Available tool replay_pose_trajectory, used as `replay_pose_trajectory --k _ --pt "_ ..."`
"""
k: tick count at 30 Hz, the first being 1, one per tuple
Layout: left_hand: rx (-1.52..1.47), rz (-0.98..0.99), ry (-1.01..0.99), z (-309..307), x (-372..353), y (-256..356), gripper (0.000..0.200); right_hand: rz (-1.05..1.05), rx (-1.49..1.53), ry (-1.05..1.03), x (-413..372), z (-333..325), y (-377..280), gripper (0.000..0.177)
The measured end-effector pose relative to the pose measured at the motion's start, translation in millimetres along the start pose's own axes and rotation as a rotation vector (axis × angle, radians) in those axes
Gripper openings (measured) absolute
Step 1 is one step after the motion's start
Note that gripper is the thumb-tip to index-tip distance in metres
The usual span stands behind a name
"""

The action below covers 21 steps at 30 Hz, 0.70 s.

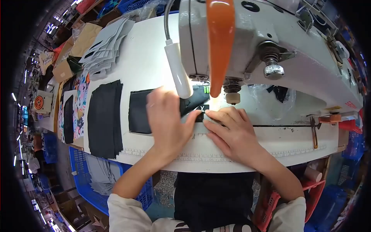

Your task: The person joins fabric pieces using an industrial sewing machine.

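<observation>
Fabric in a flat black panel lies near the front edge of the white tabletop, partly beneath the left hand, which is blurred, thumb stretched rightward; I cannot tell whether it presses or hovers. Just beyond that thumb, a small black patch sits below the grey metal sewing machine with its long orange lever. Right hand comes in from the other side, fingers bent, forefinger and thumb tips at the patch's right edge; whether they pinch it I cannot tell. A stack of black fabric pieces lies left of the panel, toward the tabletop's left edge
</observation>
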<state>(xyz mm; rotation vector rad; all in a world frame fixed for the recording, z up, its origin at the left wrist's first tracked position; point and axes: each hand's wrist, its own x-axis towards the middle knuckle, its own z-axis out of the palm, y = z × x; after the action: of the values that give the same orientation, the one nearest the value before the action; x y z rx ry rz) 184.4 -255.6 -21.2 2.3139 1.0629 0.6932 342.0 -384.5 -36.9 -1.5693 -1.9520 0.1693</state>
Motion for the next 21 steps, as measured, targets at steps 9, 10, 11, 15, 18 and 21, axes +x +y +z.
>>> replay_pose_trajectory --k 9,10,11,15,18,21 --pt "0.146 0.479 0.119 -6 -29 -15 0.042 -0.019 0.011 0.012 2 0 -1 0.028" --pt "0.172 0.536 0.045 -5 -29 -15 0.045 -0.032 -0.007 0.015 2 1 0 0.026" --pt "0.17 0.54 0.043 -4 -29 -16 0.045 -0.042 -0.025 0.022 1 1 1 0.023" --pt "0.174 0.55 0.036 -2 -31 -19 0.051 -0.031 -0.029 0.019 0 0 0 0.025" --pt "0.212 0.561 -0.017 -2 -32 -19 0.046 -0.028 -0.023 0.011 0 1 0 0.027" --pt "0.231 0.608 -0.009 -4 -30 -19 0.045 -0.029 -0.032 0.015 0 1 0 0.027"
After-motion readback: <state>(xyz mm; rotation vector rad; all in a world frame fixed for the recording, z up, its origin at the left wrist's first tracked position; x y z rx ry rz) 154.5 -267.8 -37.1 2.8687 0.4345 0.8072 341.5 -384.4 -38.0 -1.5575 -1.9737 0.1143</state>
